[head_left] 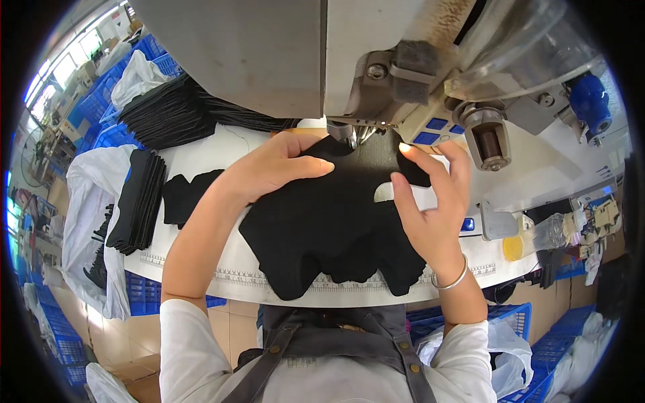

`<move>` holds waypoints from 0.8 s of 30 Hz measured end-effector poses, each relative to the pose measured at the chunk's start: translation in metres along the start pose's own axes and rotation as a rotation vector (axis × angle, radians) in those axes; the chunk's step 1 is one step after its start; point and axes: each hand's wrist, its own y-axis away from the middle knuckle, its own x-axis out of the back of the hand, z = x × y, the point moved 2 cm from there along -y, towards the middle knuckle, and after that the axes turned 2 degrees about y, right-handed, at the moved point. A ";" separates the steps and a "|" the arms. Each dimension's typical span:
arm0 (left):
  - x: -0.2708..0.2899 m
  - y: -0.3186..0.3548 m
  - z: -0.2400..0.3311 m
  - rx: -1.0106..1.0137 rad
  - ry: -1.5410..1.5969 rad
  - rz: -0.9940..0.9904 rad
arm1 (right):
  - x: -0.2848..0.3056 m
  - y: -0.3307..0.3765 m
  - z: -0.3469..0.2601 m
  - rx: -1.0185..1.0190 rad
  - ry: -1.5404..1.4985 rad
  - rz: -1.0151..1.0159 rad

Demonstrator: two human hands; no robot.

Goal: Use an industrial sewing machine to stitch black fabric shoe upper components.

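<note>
A black fabric piece with a curved, notched outline lies on the white sewing table, its far end under the presser foot of a sewing machine. My left hand rests on the fabric's left side, thumb stretched out on top; its other fingertips are partly hidden by the machine. On the right, my right hand touches the fabric with its fingers spread, the index fingertip near the needle area and the thumb beside a cut-out in the cloth. Both hands are open.
Stacked black fabric pieces lie at the back left, with another bundle beside a white plastic bag. A smaller black piece is by my left forearm. The machine head overhangs the work. Blue crates stand below.
</note>
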 end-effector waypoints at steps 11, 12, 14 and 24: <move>-0.028 0.002 -0.009 -0.098 0.192 0.275 | 0.012 0.045 -0.033 -0.341 -0.518 -0.306; -0.029 0.002 -0.010 -0.107 0.213 0.289 | 0.009 0.048 -0.037 -0.391 -0.716 -0.331; -0.030 0.004 -0.010 -0.115 0.234 0.301 | 0.012 0.053 -0.042 -0.429 -0.717 -0.444; -0.020 0.027 -0.007 0.044 0.031 0.125 | 0.017 0.045 -0.035 -0.446 -0.666 -0.427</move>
